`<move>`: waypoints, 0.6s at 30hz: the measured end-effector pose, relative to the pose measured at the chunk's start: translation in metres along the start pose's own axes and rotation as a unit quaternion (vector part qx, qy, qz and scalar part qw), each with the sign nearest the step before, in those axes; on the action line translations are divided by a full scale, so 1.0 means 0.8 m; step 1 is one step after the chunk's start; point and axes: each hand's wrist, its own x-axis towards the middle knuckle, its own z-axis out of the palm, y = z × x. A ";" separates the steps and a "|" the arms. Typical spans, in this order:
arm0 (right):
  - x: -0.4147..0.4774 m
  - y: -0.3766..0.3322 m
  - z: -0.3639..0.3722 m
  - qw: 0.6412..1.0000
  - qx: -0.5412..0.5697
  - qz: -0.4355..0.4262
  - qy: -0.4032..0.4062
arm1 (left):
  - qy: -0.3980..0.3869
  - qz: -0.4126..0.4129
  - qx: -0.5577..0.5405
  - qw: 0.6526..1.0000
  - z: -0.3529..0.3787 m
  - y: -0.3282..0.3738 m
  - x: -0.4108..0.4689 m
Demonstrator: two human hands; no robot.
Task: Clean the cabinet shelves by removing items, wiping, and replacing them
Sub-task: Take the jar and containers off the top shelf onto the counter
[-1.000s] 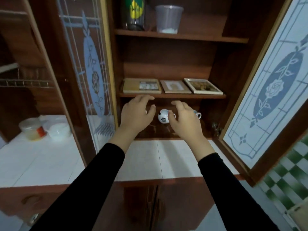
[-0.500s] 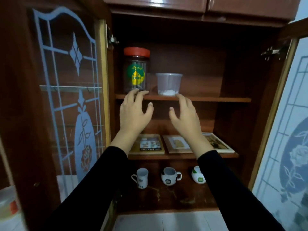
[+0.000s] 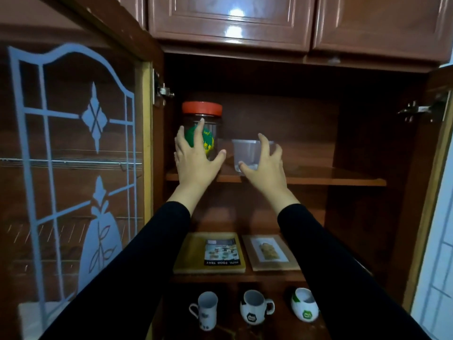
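Behind the left fingers (image 3: pixel 199 128) stands the jar (image 3: pixel 213 125).

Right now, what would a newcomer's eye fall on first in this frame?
Two black-sleeved arms reach into the open cabinet: the left grip, a bare hand with fingers spread, is at the front of the red-lidded jar at the left of the top shelf, and the right grip opens toward the clear plastic tub beside it. Far below, three mugs stand in a row.
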 end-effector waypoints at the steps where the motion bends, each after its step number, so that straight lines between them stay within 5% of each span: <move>1: 0.007 0.000 0.004 1.000 -0.006 0.008 -0.004 | 0.006 -0.013 -0.016 1.000 0.003 -0.002 0.005; 18: 0.036 0.006 0.037 0.999 -0.024 0.035 0.031 | 0.019 -0.020 -0.011 1.000 0.025 -0.035 0.014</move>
